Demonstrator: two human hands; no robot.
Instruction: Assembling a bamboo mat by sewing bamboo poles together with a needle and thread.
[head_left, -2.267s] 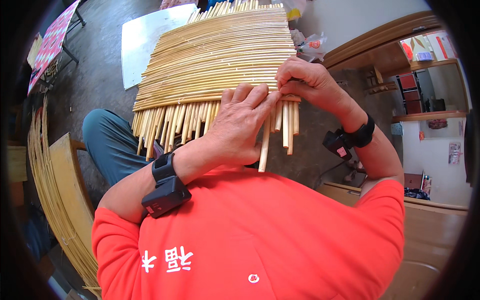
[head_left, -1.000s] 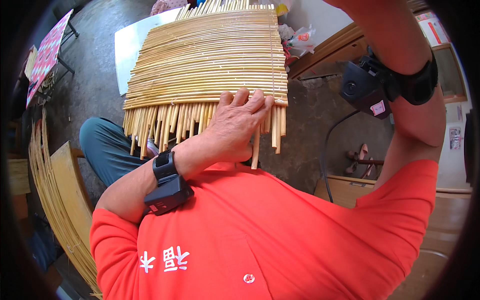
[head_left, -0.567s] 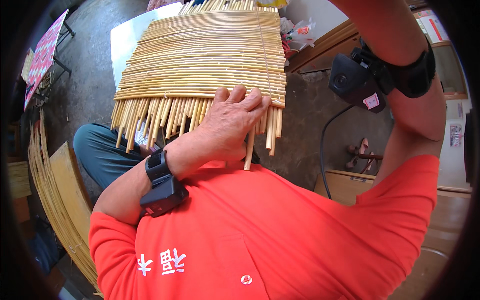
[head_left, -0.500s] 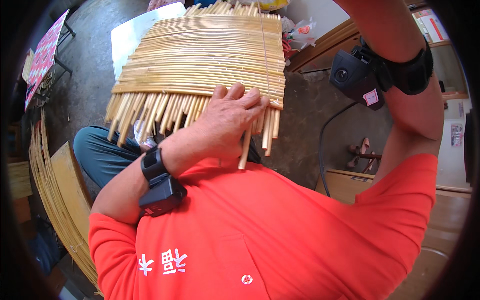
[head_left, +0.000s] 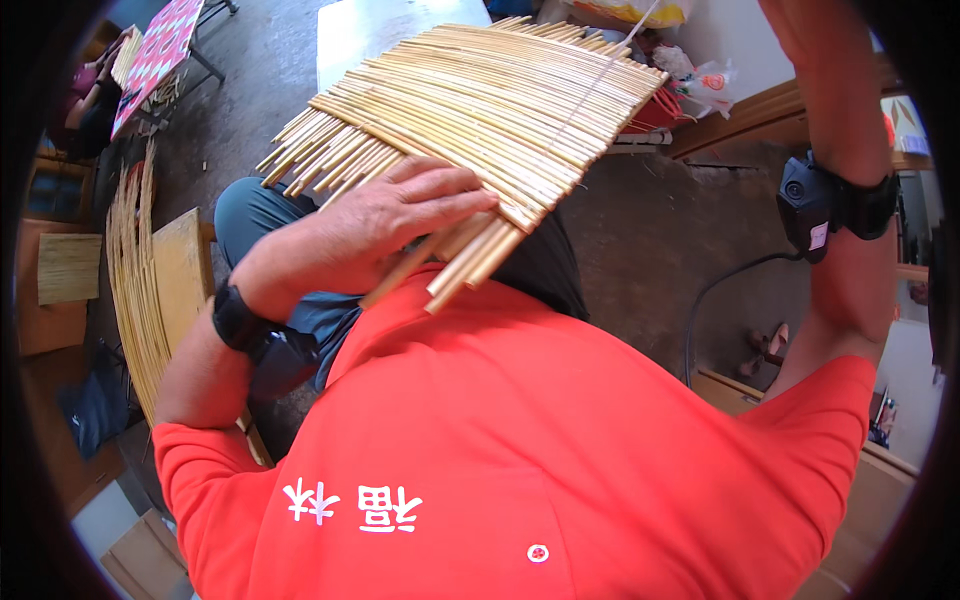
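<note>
A mat of thin straw-coloured reed stalks [head_left: 490,110], laid side by side, lies tilted in front of my chest. My left hand [head_left: 385,215] is closed on its near edge, fingers over the top; the thumb is hidden below. Several stalk ends stick out past the edge on either side of that hand. A pale thread [head_left: 612,62] crosses the mat near its right side and runs up out of view. My right forearm is raised at the right, but the hand is beyond the upper edge.
A long bundle of stalks [head_left: 140,270] leans by a wooden board [head_left: 185,265] at the left. A white board [head_left: 395,35] is behind the mat, plastic bags [head_left: 705,88] at the far right. A checked table [head_left: 160,55] stands far left, where another person is partly visible.
The mat has turned clockwise and shifted right, its right side now higher. My left hand has moved left with it. The right forearm has moved right and the right hand stays out of view.
</note>
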